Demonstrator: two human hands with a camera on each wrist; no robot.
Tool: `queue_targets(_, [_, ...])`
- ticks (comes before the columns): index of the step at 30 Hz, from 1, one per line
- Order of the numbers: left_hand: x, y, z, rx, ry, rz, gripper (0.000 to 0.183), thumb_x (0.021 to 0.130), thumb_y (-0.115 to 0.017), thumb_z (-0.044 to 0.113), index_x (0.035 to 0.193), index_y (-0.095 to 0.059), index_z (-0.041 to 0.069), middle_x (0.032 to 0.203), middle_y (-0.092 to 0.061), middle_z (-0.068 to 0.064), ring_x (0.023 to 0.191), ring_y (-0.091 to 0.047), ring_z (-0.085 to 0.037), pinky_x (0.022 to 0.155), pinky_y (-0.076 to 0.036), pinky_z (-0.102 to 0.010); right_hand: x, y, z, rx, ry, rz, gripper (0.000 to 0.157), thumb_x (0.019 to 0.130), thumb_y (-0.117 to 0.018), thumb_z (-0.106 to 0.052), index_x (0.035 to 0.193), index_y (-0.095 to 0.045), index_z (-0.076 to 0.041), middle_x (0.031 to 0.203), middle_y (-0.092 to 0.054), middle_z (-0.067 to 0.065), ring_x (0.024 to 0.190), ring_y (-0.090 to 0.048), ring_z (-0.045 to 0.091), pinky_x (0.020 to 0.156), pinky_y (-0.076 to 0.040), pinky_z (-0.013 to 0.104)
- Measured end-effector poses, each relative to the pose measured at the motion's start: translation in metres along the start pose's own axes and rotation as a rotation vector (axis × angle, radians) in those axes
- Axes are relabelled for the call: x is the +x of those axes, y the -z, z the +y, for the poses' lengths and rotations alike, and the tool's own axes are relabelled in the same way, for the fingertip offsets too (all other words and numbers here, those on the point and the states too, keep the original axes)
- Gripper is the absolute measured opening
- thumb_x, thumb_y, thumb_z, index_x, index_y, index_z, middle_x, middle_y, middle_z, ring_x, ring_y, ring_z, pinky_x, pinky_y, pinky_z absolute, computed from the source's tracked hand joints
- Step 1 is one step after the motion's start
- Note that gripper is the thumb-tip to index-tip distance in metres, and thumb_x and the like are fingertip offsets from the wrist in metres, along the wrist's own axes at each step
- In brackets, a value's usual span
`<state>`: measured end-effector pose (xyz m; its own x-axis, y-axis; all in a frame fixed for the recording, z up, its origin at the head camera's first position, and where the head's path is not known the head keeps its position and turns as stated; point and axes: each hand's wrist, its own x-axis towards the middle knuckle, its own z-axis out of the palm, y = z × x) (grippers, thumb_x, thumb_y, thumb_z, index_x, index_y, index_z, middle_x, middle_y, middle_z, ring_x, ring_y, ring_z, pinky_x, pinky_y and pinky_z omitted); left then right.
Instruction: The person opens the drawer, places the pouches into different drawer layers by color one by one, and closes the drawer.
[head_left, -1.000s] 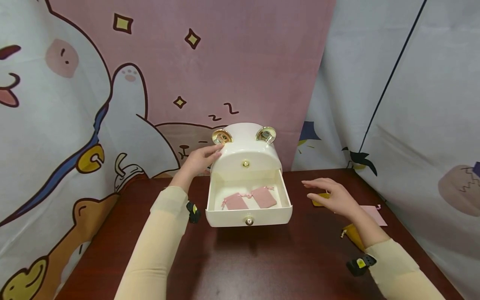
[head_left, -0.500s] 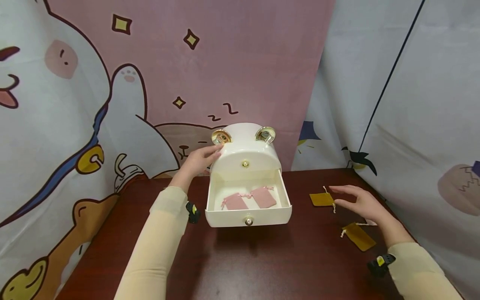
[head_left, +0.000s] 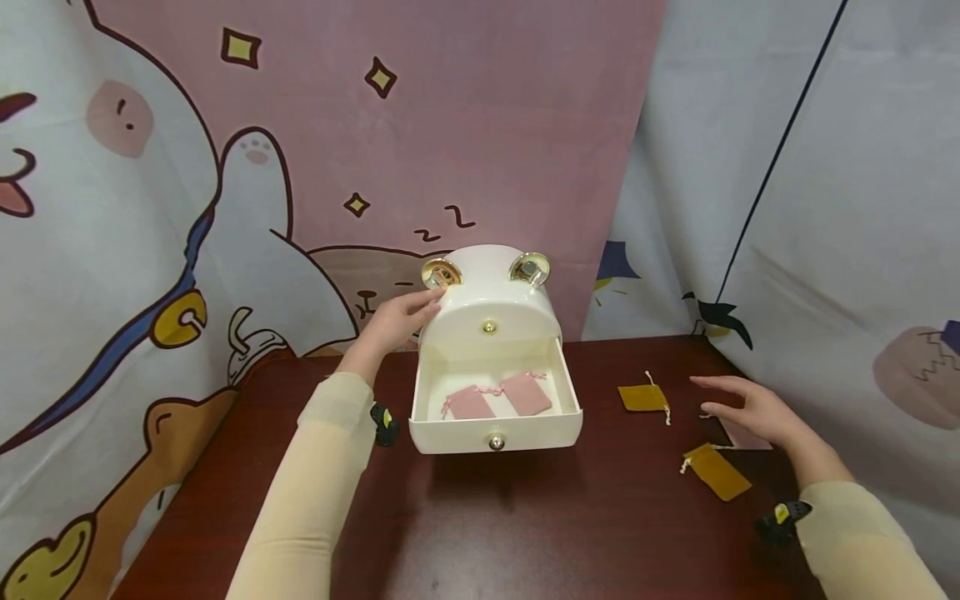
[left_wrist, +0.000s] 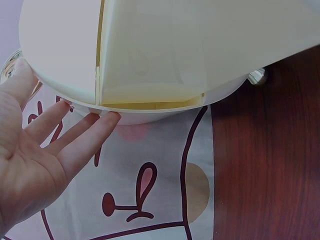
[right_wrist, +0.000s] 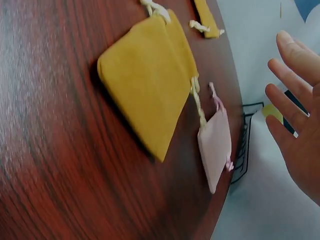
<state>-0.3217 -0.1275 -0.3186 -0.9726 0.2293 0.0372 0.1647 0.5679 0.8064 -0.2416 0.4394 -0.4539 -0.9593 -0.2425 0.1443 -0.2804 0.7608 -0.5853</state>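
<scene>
A small white drawer cabinet (head_left: 498, 302) with gold round ears stands on the table. Its lower drawer (head_left: 442, 435) is pulled out, and two pink drawstring pouches (head_left: 470, 403) lie inside. My left hand (head_left: 392, 325) touches the cabinet's left side near an ear; in the left wrist view its extended fingertips (left_wrist: 111, 119) rest against the shell. Over at the right, my right hand (head_left: 767, 417) hovers with loose fingers and holds nothing, above a pale pink pouch (right_wrist: 215, 147) that it partly hides in the head view. Two mustard-yellow pouches (head_left: 717, 472) lie to its left.
The dark red wooden table (head_left: 525, 533) reaches back to a printed cloth backdrop (head_left: 487, 125). A white cloth (head_left: 840, 250) hangs along the table's right edge. The cabinet's upper drawer, with a gold knob (head_left: 490, 327), is closed.
My right hand has moved right, away from the cabinet, uncovering the yellow pouches and coming over the pale pink one. The left hand and the drawer stay as they were.
</scene>
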Motion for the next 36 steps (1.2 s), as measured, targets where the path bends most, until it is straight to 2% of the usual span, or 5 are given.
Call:
queue_targets(4, [0.0,0.0,0.0,0.001,0.005,0.002,0.048,0.1,-0.054,0.045,0.147,-0.049,0.037,0.146,-0.049,-0.006,0.115,-0.059,-0.03,0.081,-0.059,-0.046,-0.003,0.001,0.007,-0.023,-0.008,0.006,0.049,0.095,-0.07,-0.024,0.137,-0.058,-0.002,0.135,-0.052,0.028,0.12,-0.047,0.045,0.095,-0.039,0.068])
queue_targets(10, [0.0,0.0,0.0,-0.011,0.005,-0.001,0.047,0.101,-0.054,0.044,0.147,-0.049,0.037,0.146,-0.049,-0.006,0.115,-0.059,-0.031,0.084,-0.057,-0.049,-0.009,0.002,0.02,-0.05,-0.027,-0.012,0.046,0.097,-0.067,-0.021,0.138,-0.057,-0.002,0.124,-0.057,0.024,0.083,-0.059,0.02,0.078,-0.053,0.041])
queue_targets(17, [0.001,0.0,0.0,-0.007,0.001,-0.001,0.047,0.1,-0.055,0.045,0.147,-0.049,0.038,0.146,-0.05,-0.006,0.115,-0.059,-0.03,0.085,-0.057,-0.05,-0.013,-0.002,0.033,-0.02,-0.076,-0.025,0.046,0.097,-0.066,-0.015,0.138,-0.054,0.004,0.135,-0.05,0.034,0.116,-0.049,0.047,0.092,-0.042,0.065])
queue_targets(29, [0.002,0.001,-0.001,-0.009,0.001,-0.004,0.048,0.1,-0.055,0.045,0.147,-0.049,0.037,0.147,-0.048,-0.006,0.116,-0.059,-0.031,0.084,-0.057,-0.05,-0.02,-0.007,0.05,-0.033,-0.17,-0.04,0.054,0.098,-0.065,-0.022,0.14,-0.048,0.009,0.14,-0.037,0.042,0.124,-0.034,0.059,0.096,-0.031,0.074])
queue_targets(36, [0.002,0.0,-0.001,-0.004,0.007,-0.001,0.048,0.1,-0.055,0.046,0.147,-0.049,0.038,0.147,-0.048,-0.006,0.115,-0.059,-0.03,0.081,-0.059,-0.045,-0.023,-0.011,0.059,-0.103,-0.125,-0.012,0.049,0.097,-0.066,-0.017,0.135,-0.052,0.011,0.136,-0.042,0.041,0.121,-0.04,0.06,0.093,-0.036,0.071])
